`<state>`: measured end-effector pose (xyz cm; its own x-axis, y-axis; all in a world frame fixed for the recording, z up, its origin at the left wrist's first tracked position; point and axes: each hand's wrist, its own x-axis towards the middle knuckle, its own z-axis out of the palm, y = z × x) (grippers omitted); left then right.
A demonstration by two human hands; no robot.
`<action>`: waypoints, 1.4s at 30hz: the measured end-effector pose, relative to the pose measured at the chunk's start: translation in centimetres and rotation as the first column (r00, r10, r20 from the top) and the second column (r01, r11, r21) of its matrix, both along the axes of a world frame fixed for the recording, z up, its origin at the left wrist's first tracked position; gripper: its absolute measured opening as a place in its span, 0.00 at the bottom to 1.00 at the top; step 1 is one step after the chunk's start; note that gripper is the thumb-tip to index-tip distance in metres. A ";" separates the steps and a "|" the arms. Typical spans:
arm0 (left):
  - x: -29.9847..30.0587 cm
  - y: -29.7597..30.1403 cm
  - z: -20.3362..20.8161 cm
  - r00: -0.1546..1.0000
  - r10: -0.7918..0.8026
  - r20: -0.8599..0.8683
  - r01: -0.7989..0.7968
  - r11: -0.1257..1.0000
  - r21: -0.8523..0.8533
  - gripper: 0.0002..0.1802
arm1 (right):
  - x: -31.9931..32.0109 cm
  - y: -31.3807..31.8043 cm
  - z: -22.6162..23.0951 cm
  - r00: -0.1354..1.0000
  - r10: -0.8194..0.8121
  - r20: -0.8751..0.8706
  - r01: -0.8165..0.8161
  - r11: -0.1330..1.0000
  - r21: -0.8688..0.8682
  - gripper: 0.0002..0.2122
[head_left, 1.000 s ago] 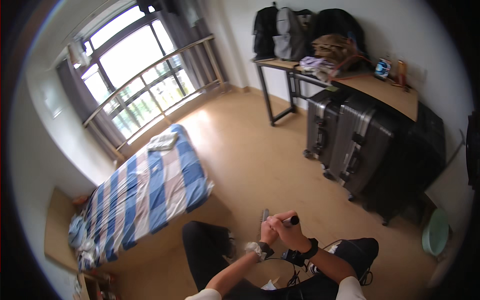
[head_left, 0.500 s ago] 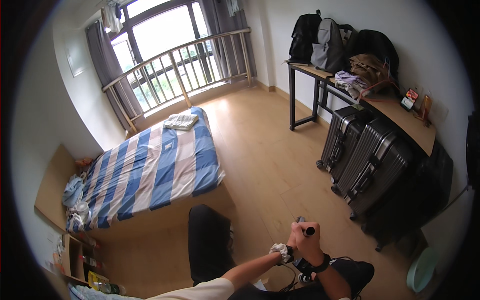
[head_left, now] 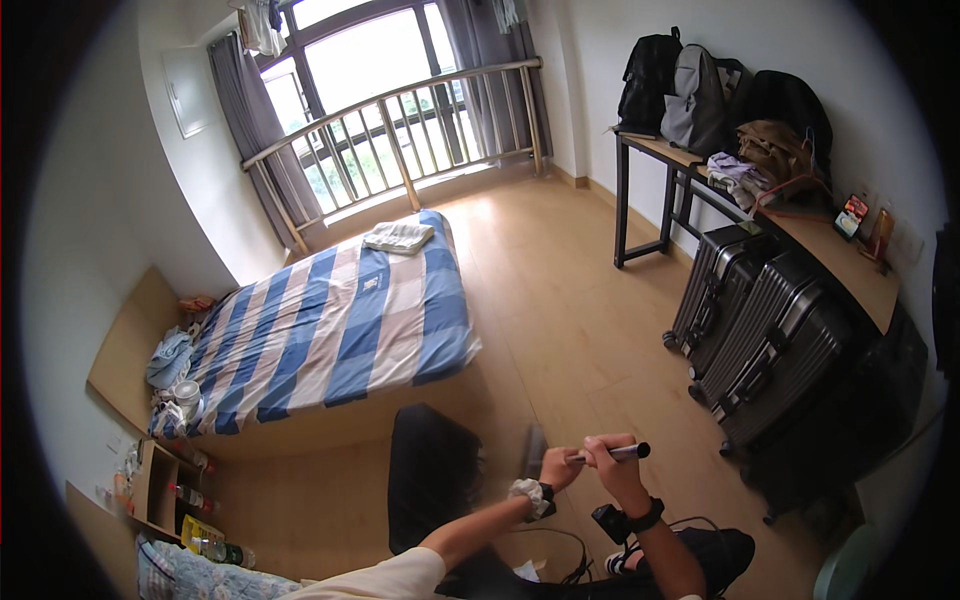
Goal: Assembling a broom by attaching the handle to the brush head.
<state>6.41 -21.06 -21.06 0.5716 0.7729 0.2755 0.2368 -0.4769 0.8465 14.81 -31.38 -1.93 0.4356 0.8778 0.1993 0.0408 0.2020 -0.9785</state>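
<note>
Both hands grip a slim silver rod [head_left: 576,460] with a dark, thicker end that sticks out to the right. My left hand [head_left: 560,467] is closed around its left part, and my right hand [head_left: 610,462] is wrapped around it close to the dark end. Just beyond the left hand, a grey upright piece [head_left: 533,450] is smeared by motion; whether it joins the rod I cannot tell. A white scrunchie [head_left: 528,492] circles my left wrist. On my right wrist is a black strap [head_left: 648,514], with a small black box [head_left: 609,520] beside it.
A bed with a blue-and-white checked sheet [head_left: 345,330] stands at left, a small wooden shelf [head_left: 152,500] near it. Dark suitcases [head_left: 765,345] line the right side, below a table [head_left: 860,270] bearing backpacks [head_left: 697,105]. Black cables [head_left: 580,560] lie near my legs.
The rod has swung from pointing up at me to lying sideways. My hands have drawn apart along it, the left one moving left. The whole view has shifted slightly.
</note>
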 end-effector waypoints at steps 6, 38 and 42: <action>4.9 -5.2 -4.8 0.953 -0.289 0.090 0.303 0.916 -0.263 0.10 | -0.1 -2.5 2.9 0.959 -0.105 0.261 0.151 0.975 -0.161 0.14; -0.1 -6.2 8.8 0.810 -0.424 0.405 0.576 0.707 -0.411 0.14 | -0.7 -2.5 3.0 0.904 -0.063 0.423 0.091 0.995 -0.045 0.15; 0.8 -2.9 6.6 0.916 -0.304 0.260 0.375 0.879 -0.294 0.14 | -0.4 -3.1 3.9 0.969 0.043 0.243 -0.080 0.986 0.145 0.15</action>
<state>7.22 -24.00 -14.47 0.7753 0.6068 0.1750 -0.0798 -0.1807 0.9803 14.44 -34.46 1.94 0.3056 0.8524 0.4243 0.2514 0.3576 -0.8994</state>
